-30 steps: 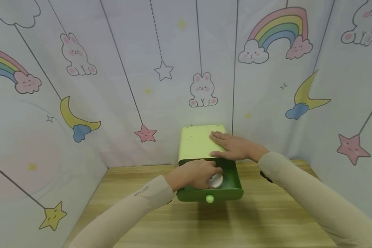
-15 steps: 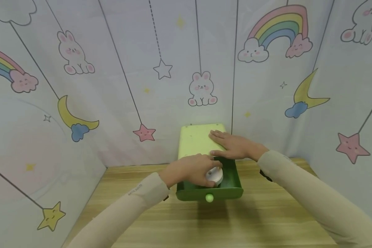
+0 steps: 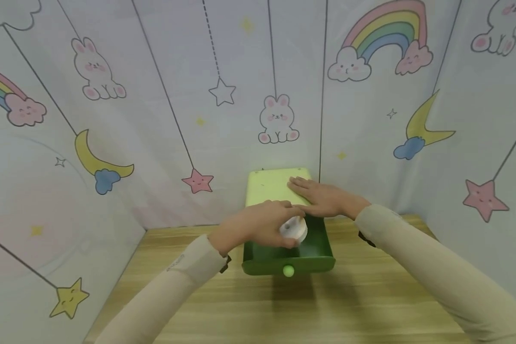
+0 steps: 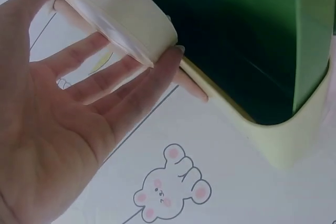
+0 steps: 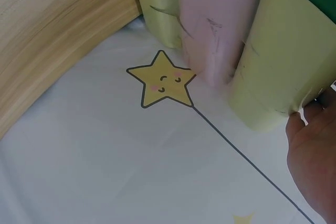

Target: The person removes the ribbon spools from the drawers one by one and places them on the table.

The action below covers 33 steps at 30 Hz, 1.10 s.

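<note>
My left hand grips a thick round white disc between thumb and fingers, above the pulled-out green drawer. In the left wrist view the disc shows a smooth cream side wall, and fingertips press its edge. A small dark spot marks its upper face in the head view. My right hand lies flat on the pale yellow top of the drawer cabinet, fingers straight. From the right wrist, that hand appears at the side of the yellow top section. A round light green knob sits on the drawer front.
Below the yellow section, the right wrist view shows a pink section and another yellow one. The cabinet stands on a wood-grain table against a white cloth backdrop printed with rabbits, stars and rainbows.
My left hand has lifted the white disc up from inside the green drawer, toward the cabinet. My right hand has stayed on the cabinet top. The head view has shifted slightly.
</note>
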Motion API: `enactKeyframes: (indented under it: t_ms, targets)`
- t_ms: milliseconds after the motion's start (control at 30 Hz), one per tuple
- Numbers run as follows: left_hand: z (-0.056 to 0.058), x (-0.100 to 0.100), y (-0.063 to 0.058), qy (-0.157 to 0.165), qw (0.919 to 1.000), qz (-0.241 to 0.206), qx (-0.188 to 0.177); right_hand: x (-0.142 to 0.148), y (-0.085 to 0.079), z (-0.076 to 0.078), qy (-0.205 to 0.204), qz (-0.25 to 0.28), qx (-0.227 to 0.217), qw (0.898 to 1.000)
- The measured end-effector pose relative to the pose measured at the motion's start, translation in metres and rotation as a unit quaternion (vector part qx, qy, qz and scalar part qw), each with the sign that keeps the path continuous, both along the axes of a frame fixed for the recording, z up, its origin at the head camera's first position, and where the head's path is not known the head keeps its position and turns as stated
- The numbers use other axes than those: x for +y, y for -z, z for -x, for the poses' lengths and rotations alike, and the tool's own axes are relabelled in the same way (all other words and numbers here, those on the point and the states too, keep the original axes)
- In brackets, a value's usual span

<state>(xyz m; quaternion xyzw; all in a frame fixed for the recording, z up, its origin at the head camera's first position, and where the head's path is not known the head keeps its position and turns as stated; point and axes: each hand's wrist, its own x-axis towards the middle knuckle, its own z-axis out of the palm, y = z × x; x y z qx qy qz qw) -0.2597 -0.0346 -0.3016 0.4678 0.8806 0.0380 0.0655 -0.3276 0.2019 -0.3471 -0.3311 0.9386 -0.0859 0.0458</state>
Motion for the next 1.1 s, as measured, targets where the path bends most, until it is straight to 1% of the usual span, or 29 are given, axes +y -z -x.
enactKeyframes:
  t_ms: [100,167,300,433,567,800,1000,1100]
  targets:
    - [-0.001,-0.005,-0.005,-0.013,0.9999,-0.007,0.0,-0.001,0.0,0.001,-0.001,-0.002,0.002,1.0]
    - [-0.002,-0.008,-0.007,-0.022,0.9997,-0.01,-0.005,-0.001,0.001,0.001,0.006,-0.003,0.0,1.0]
    - [-0.003,-0.016,-0.01,-0.043,0.9988,-0.02,-0.013,-0.002,0.002,0.001,0.007,-0.003,0.002,1.0]
    - [-0.002,-0.024,-0.011,-0.056,0.9979,-0.033,0.001,-0.002,0.0,0.001,0.01,-0.005,0.001,1.0]
    - [0.001,-0.033,-0.014,-0.073,0.9962,-0.043,0.018,-0.003,-0.001,0.001,0.019,-0.005,-0.001,1.0]
    - [0.01,-0.056,-0.015,-0.112,0.9919,-0.052,0.031,-0.003,-0.002,-0.001,0.026,-0.006,-0.008,1.0]
    - [0.018,-0.077,-0.012,-0.135,0.9877,-0.067,0.039,-0.003,-0.001,0.001,0.02,-0.007,-0.004,1.0]
    - [0.022,-0.088,-0.009,-0.148,0.9853,-0.077,0.036,-0.004,0.0,0.001,0.019,-0.01,-0.004,1.0]
